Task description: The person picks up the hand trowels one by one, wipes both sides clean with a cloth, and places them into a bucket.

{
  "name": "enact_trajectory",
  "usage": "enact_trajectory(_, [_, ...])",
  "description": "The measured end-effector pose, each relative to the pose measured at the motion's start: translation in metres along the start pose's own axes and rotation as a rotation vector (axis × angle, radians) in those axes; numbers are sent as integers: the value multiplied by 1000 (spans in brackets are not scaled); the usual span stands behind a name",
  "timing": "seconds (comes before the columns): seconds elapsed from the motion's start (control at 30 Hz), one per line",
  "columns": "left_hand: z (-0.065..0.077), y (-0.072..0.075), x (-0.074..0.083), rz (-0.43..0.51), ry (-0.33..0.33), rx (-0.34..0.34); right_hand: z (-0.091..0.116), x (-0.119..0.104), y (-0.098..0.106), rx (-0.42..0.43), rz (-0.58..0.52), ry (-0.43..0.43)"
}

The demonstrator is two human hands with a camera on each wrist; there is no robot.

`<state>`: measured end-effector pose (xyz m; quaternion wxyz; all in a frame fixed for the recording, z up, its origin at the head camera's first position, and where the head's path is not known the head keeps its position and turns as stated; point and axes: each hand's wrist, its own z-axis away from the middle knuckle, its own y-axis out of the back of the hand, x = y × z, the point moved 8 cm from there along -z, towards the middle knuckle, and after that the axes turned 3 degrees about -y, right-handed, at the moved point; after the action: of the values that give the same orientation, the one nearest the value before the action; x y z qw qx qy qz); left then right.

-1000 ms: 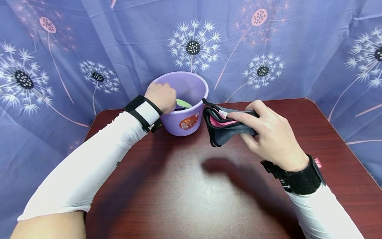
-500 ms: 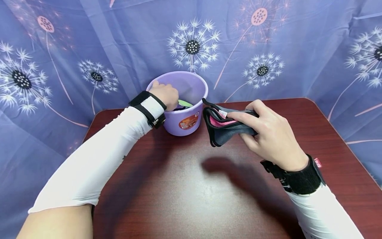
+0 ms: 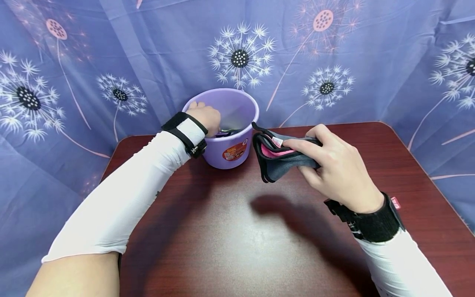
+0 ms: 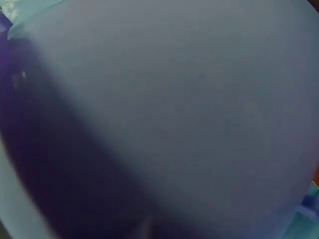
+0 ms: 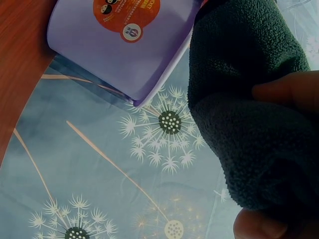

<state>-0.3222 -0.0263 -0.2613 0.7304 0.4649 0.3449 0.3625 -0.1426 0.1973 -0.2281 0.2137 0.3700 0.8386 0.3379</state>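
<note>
My left hand (image 3: 205,118) reaches over the near left rim into a purple plastic bucket (image 3: 212,153); its fingertips are hidden inside. Dark folded cloth with a thin greenish edge (image 3: 231,132) shows low in the bucket beside that hand. A blurred greyish-violet surface (image 4: 199,99) fills most of the left wrist view. Right of the bucket, my right hand (image 3: 334,165) grips a folded grey cloth (image 3: 273,167) above the table, thumb and fingers on either side of it. The cloth has black edging, a pink inner layer and a white tag. Its fuzzy pile (image 5: 234,124) shows up close in the right wrist view.
The bucket stands at the back of a reddish-brown wooden table (image 3: 237,231) and bears an orange label (image 3: 235,151). Behind the table hangs a blue curtain (image 3: 167,49) printed with dandelions.
My left hand has shifted slightly right at the bucket's rim. The light green piece seen in the bucket earlier is now mostly out of sight. My right hand and its cloth have stayed still.
</note>
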Motion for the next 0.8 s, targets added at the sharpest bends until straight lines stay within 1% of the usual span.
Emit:
enact_trajectory(0.03, [0, 0, 0, -1, 3, 2, 0, 0, 0, -2, 0, 2])
enact_trajectory(0.1, [-5, -4, -4, -1, 2, 0, -1, -1, -1, -4, 0, 5])
enact_trajectory(0.13, [-5, -4, -4, 0, 2, 2, -1, -1, -1, -5, 0, 5])
enact_trajectory(0.27, [-3, -3, -7, 17, -2, 23, -1, -1, -2, -2, -5, 5])
enact_trajectory(0.33, [3, 1, -7, 36, -1, 38, -2, -1, -2, -2, -6, 3])
enact_trajectory(0.4, [4, 2, -9, 51, -5, 45, -1, -1, -2, 11, -16, 3])
enact_trajectory(0.5, [2, 4, -13, 75, -14, 74, 0, -2, -3, 24, -22, -2])
enact_trajectory(0.6, [3, 8, -16, 107, -19, 135, 0, -2, -4, 35, -29, -5])
enact_trajectory(0.67, [7, 12, -17, 141, -23, 189, 0, -1, -4, 29, -25, -9])
enact_trajectory(0.8, [23, 22, -18, 236, -25, 317, 1, 1, -6, 26, -23, -19])
